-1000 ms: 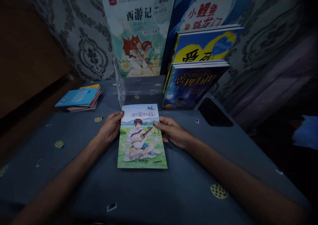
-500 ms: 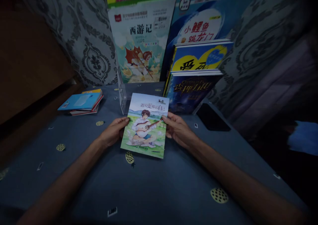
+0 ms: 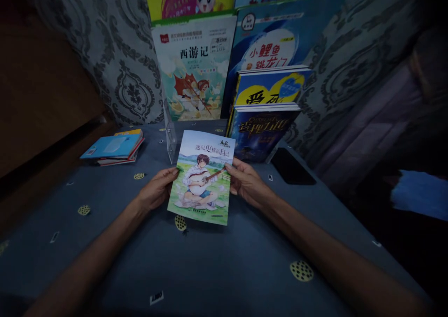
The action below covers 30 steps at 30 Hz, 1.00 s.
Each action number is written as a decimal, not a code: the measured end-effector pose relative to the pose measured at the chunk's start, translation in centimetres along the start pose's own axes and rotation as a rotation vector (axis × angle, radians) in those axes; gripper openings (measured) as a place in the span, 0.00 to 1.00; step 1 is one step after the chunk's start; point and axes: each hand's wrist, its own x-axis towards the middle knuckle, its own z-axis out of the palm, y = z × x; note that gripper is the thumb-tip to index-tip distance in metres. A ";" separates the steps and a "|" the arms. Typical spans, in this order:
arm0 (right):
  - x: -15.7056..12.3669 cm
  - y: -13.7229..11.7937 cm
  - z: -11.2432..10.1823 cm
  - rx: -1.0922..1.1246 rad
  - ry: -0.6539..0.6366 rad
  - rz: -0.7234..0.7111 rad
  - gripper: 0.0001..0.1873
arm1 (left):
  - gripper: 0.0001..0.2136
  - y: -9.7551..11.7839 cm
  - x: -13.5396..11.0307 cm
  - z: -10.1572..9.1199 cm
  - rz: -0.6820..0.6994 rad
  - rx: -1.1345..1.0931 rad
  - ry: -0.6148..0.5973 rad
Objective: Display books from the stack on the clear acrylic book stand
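Observation:
Between my two hands is a thin book, its cover facing me and showing a child in a white shirt with a guitar on grass. My left hand pinches its left edge, thumb on the cover. Its right edge is gripped by my right hand, with the thumb in front and the fingers partly hidden behind. The book tilts slightly, above the table cloth. Just behind it stands a clear display rack holding several upright books, among them a pale green one and a dark blue one.
A small stack of books with a blue one on top lies at the left. To the right of the rack lies a flat black object, like a phone or tablet. A patterned curtain hangs behind, and a brown wooden panel borders the left.
My view has tilted up a little and shifted right, so more of the upper books shows. Both hands keep the same grip on the book.

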 end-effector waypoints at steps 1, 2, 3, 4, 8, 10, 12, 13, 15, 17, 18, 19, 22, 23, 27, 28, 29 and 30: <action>0.0 0.0 0.0 0.001 -0.004 -0.005 0.21 | 0.17 0.0 0.0 0.0 0.000 -0.001 -0.004; 0.0 0.0 0.0 0.002 -0.007 -0.010 0.21 | 0.17 0.0 0.0 0.0 0.003 -0.003 -0.004; 0.0 -0.1 0.0 0.001 -0.009 -0.013 0.21 | 0.16 0.0 0.0 0.0 0.007 -0.004 0.001; -0.1 -0.2 0.1 -0.001 -0.011 -0.014 0.21 | 0.16 0.0 0.0 0.0 0.013 -0.003 0.010; -0.2 -0.6 0.3 -0.044 -0.012 -0.030 0.22 | 0.15 0.1 -0.1 0.4 0.024 0.017 0.048; -0.3 -0.8 0.3 -0.075 -0.014 -0.051 0.22 | 0.16 0.1 -0.1 0.6 0.027 0.030 0.059; -0.3 -1.2 0.3 -0.105 -0.018 -0.077 0.23 | 0.17 0.2 -0.2 0.8 0.043 0.038 0.076; -0.3 -1.4 0.3 -0.122 -0.022 -0.093 0.23 | 0.18 0.3 -0.2 0.9 0.053 0.041 0.085; -0.3 -2.0 0.4 -0.167 -0.038 -0.123 0.24 | 0.19 0.5 -0.2 1.0 0.075 0.052 0.094; -0.5 -2.7 0.6 -0.226 -0.063 -0.159 0.23 | 0.20 0.8 -0.2 1.2 0.110 0.072 0.088; -0.6 -3.2 0.8 -0.261 -0.076 -0.181 0.23 | 0.21 0.9 -0.2 1.3 0.137 0.086 0.084; -0.8 -3.6 1.0 -0.299 -0.086 -0.208 0.23 | 0.21 1.0 -0.2 1.4 0.171 0.103 0.079; -1.4 -4.7 1.7 -0.414 -0.085 -0.303 0.20 | 0.22 1.4 -0.1 1.3 0.301 0.188 0.064; -1.6 -4.9 1.9 -0.447 -0.074 -0.332 0.19 | 0.22 1.5 -0.1 1.2 0.345 0.234 0.053; -2.2 -4.7 1.9 -0.597 -0.011 -0.409 0.12 | 0.18 1.9 -0.5 0.4 0.439 0.532 0.007; -2.3 -4.3 1.7 -0.652 -0.027 -0.433 0.12 | 0.17 2.0 -0.7 0.2 0.432 0.628 -0.011; -2.5 -3.8 1.5 -0.709 -0.062 -0.467 0.12 | 0.17 2.1 -0.8 0.1 0.423 0.719 -0.040; -2.6 -3.1 1.2 -0.765 -0.112 -0.509 0.13 | 0.17 2.1 -1.0 -0.1 0.414 0.800 -0.080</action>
